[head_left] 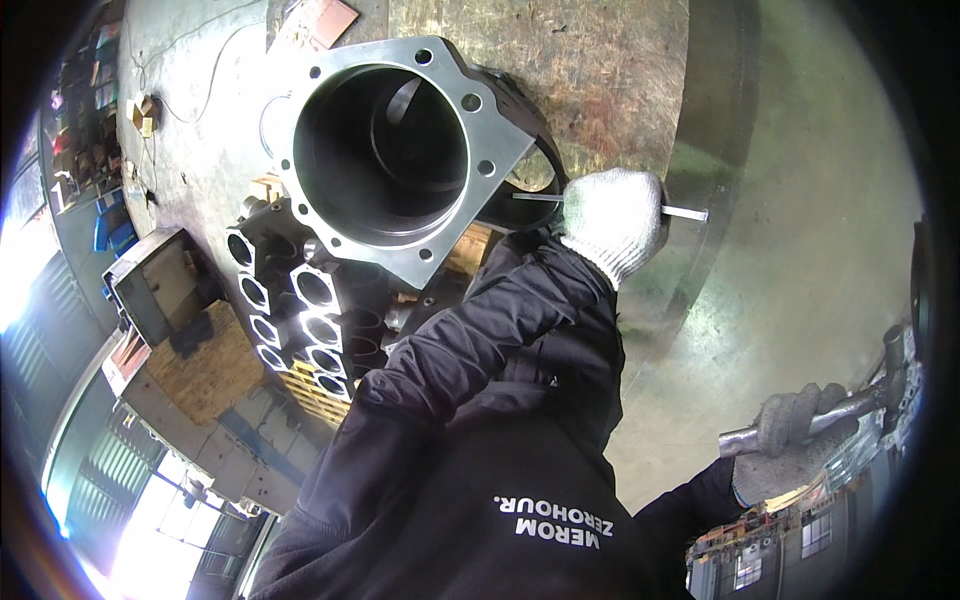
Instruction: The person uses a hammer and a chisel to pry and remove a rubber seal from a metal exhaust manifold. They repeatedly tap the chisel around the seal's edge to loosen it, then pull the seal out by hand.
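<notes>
My left hand [612, 222], in a white knit glove, is closed around a thin steel rod [685, 212]. The rod lies level, and its left tip points at the side of a large grey metal housing [380, 58] with a wide round bore and bolt holes in its flange. My right hand [790, 432], also gloved, grips the metal handle of a hammer [893, 362] low at the right, well away from the housing. Dark jacket sleeves cover both arms.
Below the housing lies a dark block with several round ports [300, 320], resting on wooden pallets [315, 390]. A grey metal box [160, 285] stands to the left. A rusty steel plate [600, 70] lies behind the housing, with greenish concrete floor [800, 200] on the right.
</notes>
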A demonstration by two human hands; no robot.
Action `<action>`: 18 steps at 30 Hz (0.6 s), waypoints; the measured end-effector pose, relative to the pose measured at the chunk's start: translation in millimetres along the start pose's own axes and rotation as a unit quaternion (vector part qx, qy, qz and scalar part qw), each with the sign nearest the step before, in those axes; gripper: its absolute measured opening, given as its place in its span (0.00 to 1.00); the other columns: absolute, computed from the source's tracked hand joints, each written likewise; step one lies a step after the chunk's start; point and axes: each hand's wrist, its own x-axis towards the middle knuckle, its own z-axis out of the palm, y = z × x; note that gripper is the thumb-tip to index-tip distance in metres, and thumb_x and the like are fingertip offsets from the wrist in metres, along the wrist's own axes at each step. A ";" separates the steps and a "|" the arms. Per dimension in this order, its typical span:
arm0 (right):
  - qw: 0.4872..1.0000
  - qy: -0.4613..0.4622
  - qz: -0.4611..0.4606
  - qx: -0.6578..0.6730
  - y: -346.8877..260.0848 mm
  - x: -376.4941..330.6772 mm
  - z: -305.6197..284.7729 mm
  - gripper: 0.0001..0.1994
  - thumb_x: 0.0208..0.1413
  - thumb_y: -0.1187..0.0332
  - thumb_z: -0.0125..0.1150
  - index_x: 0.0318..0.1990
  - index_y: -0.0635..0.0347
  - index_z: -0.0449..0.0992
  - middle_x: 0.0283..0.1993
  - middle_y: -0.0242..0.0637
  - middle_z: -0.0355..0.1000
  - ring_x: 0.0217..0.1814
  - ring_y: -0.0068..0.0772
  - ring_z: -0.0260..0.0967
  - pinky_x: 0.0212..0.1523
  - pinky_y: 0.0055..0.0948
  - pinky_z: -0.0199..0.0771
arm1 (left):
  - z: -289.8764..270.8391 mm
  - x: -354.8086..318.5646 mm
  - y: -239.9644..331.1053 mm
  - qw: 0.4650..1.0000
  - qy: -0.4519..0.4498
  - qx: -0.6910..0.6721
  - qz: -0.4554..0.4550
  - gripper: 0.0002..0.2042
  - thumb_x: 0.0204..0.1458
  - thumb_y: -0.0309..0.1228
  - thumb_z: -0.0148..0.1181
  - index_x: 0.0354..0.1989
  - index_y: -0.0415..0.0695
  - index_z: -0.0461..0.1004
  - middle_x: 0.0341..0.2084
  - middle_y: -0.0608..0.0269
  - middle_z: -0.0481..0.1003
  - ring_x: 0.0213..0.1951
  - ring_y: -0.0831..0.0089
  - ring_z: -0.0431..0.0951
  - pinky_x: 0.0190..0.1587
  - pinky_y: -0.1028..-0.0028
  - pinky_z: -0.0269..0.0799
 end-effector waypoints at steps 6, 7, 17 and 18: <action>0.995 -0.071 0.032 -0.062 -0.8 0.2 17.0 0.19 0.71 0.53 0.42 0.43 0.63 0.65 0.18 0.36 0.57 0.08 0.25 0.49 0.10 0.26 0.61 | -1.8 -9.9 2.6 0.999 0.022 0.002 0.024 0.09 0.43 0.38 0.68 0.25 0.47 0.78 0.18 0.56 0.76 0.24 0.58 0.80 0.27 0.62 0.74; 0.998 -0.054 0.030 -0.019 2.2 1.2 22.0 0.19 0.71 0.53 0.42 0.43 0.62 0.65 0.18 0.36 0.57 0.08 0.25 0.49 0.10 0.26 0.61 | -1.5 -9.7 2.8 1.000 0.009 -0.005 0.023 0.08 0.44 0.37 0.66 0.24 0.47 0.76 0.18 0.56 0.76 0.23 0.58 0.80 0.26 0.62 0.73; 0.998 0.007 0.060 -0.023 4.9 -12.9 -8.3 0.18 0.71 0.52 0.42 0.39 0.60 0.64 0.13 0.31 0.52 0.07 0.20 0.41 0.04 0.25 0.50 | 6.9 -8.9 0.5 0.999 -0.006 0.001 0.050 0.05 0.46 0.32 0.59 0.23 0.46 0.76 0.17 0.54 0.76 0.21 0.58 0.79 0.24 0.60 0.73; 0.997 -0.036 0.064 -0.031 2.7 -12.0 -5.7 0.19 0.71 0.51 0.43 0.38 0.59 0.65 0.14 0.32 0.53 0.07 0.20 0.42 0.05 0.26 0.52 | 7.6 -7.6 -1.0 0.998 0.018 0.000 0.053 0.05 0.46 0.32 0.59 0.23 0.46 0.76 0.18 0.54 0.76 0.21 0.58 0.79 0.24 0.60 0.73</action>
